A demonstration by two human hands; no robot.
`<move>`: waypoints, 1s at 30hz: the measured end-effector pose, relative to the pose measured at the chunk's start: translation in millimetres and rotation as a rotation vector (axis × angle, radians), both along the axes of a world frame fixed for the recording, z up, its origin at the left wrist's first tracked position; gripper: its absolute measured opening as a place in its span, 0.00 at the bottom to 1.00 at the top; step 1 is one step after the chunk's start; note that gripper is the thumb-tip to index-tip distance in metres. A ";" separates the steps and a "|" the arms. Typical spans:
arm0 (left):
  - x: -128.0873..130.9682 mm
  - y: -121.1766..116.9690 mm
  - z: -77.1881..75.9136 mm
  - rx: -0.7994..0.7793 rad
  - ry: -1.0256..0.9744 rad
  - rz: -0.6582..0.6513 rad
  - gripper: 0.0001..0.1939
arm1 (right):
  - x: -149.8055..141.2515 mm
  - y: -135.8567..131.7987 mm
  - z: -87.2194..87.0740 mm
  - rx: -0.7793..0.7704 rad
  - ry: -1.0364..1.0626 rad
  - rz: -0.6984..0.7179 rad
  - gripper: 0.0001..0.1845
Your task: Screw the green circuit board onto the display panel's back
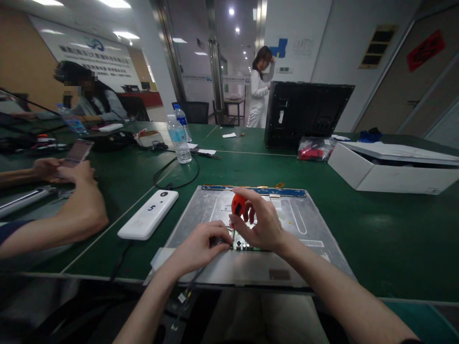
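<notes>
My right hand (261,220) grips the red handle of a screwdriver (237,204), held upright with its shaft pointing down. Below it lies a green circuit board (245,245), partly covered by my hands. The board sits on the back of a flat metal display panel (304,253) at the table's near edge. My left hand (201,246) rests on the panel, its fingertips pinched together beside the screwdriver's tip; what they hold is hidden. A thin cable (195,279) runs from under my left hand over the edge, with loose connectors hanging below.
Left of the panel lies a white power bank (148,215) with a cable. Water bottles (178,141) stand behind it. A black monitor housing (308,114) and a white box (394,169) are at the right. A co-worker's hands (77,172) hold a phone at the left.
</notes>
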State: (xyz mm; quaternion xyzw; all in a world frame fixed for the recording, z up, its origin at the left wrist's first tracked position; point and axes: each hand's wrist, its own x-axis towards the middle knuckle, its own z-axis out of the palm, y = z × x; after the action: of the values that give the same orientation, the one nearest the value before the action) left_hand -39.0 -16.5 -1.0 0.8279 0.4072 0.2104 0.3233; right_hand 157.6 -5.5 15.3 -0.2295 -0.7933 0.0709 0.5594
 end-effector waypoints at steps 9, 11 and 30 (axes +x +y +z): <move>2.4 -1.8 3.5 -0.005 -0.011 0.000 0.06 | 1.3 -1.1 3.2 -0.004 -0.018 0.028 0.24; 2.6 -1.5 4.1 -0.009 -0.022 -0.009 0.06 | 2.4 -1.9 2.7 -0.041 -0.027 0.050 0.26; 1.8 -1.7 2.3 0.020 -0.001 0.005 0.06 | 1.0 -0.4 2.0 0.007 -0.018 0.030 0.23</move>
State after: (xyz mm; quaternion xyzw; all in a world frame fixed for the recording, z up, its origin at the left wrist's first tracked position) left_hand -37.2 -18.2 1.4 0.8300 0.4069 0.2155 0.3148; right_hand 158.6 -5.9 17.3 -0.2163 -0.8020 0.0743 0.5518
